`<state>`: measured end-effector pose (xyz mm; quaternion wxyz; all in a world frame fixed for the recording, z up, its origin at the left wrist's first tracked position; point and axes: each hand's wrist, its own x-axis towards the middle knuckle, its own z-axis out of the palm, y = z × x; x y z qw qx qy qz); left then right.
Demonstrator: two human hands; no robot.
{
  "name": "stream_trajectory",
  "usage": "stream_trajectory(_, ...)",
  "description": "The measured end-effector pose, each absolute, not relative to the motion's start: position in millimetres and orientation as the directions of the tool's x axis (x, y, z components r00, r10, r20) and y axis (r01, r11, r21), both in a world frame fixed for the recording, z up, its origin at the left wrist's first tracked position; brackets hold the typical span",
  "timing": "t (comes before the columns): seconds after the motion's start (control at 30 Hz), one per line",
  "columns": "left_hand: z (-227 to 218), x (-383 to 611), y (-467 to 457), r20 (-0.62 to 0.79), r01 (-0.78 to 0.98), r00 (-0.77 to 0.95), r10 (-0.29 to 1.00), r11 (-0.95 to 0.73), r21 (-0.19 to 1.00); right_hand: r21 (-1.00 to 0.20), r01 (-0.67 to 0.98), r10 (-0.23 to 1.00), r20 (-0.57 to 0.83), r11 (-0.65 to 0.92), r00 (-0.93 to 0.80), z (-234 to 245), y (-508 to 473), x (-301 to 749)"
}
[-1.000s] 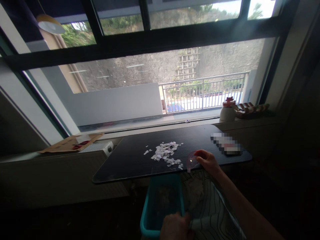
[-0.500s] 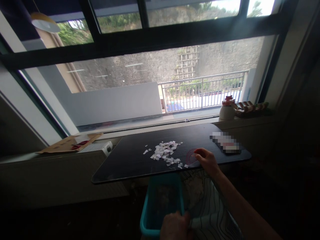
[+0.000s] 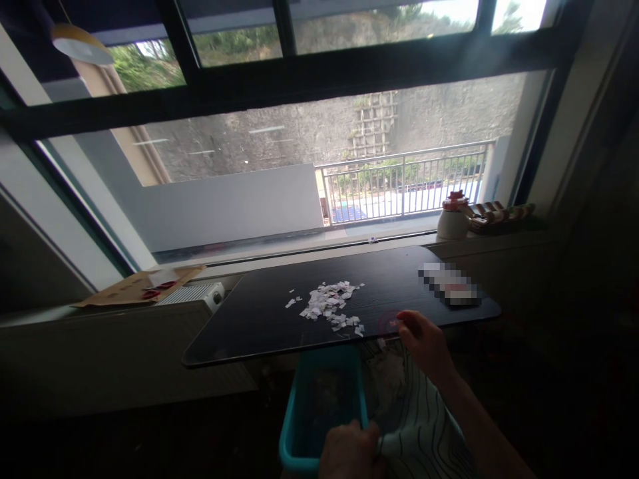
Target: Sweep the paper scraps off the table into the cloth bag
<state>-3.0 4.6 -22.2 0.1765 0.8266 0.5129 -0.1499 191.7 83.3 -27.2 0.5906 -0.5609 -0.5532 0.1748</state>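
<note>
My right hand (image 3: pixel 424 342) is at the table's near edge, its fingers pinched on a see-through piece with red curved lines (image 3: pixel 388 323), perhaps a protractor. Just below that piece, a small paper scrap (image 3: pixel 381 344) shows past the edge. A heap of torn white paper scraps (image 3: pixel 327 299) lies to its left on the dark table (image 3: pixel 259 303). Lower down, my left hand (image 3: pixel 349 449) is closed on the near right rim of a turquoise bin (image 3: pixel 285 446). Pale bits sit dimly inside the bin, which stands under the table's edge.
A blurred-out flat item (image 3: pixel 449 285) lies at the table's right. On the windowsill stand a white bottle with a red top (image 3: pixel 453 216) and a basket of rolled items (image 3: pixel 499 216). Brown paper with red scissors-like handles (image 3: pixel 144 289) lies left, beside a radiator (image 3: pixel 194 294).
My right hand has moved slightly right and towards me with the see-through piece. A scrap at the heap's near right end has left the tabletop. My left hand stays on the bin.
</note>
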Motion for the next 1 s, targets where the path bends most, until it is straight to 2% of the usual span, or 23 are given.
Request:
stream_trajectory(0.2, -23.7, -4.1, 3.4, -0.401, 0.893, 0.448, 0.799, -0.424, 0.153, -0.854, 0.413, 0.836, 0.456, 0.315, 0.305, -23.2, 72.0, 175.5)
stream_trajectory(0.3, -23.9, -4.3, 3.1, -0.414, 0.898, 0.438, 0.798, -0.413, 0.154, -0.83, 0.478, 0.864, 0.439, 0.286, 0.245, -13.5, 69.4, 170.8)
stream_trajectory(0.4, -25.1, -4.4, 3.4, -0.415, 0.899, 0.435, 0.799, -0.405, 0.164, -0.796, 0.561, 0.855, 0.438, 0.226, 0.277, -5.5, 65.7, 172.7)
stream_trajectory(0.53, -26.9, -4.3, 3.1, -0.381, 0.9, 0.435, 0.816, -0.4, 0.172, -0.767, 0.569, 0.81, 0.518, 0.296, 0.277, -3.5, 66.5, 171.2)
stream_trajectory(0.67, -26.8, -3.8, 2.4, -0.384, 0.897, 0.441, 0.811, -0.416, 0.152, -0.762, 0.555, 0.839, 0.509, 0.334, 0.193, -6.4, 74.3, 162.9)
stream_trajectory(0.83, -28.1, -3.4, 2.4, -0.384, 0.9, 0.436, 0.814, -0.408, 0.156, -0.713, 0.641, 0.799, 0.545, 0.284, 0.252, -2.0, 73.2, 166.1)
stream_trajectory(1.0, -29.1, -2.4, 1.5, -0.342, 0.901, 0.434, 0.834, -0.402, 0.162, -0.755, 0.605, 0.833, 0.488, 0.254, 0.26, -4.7, 62.4, 176.2)
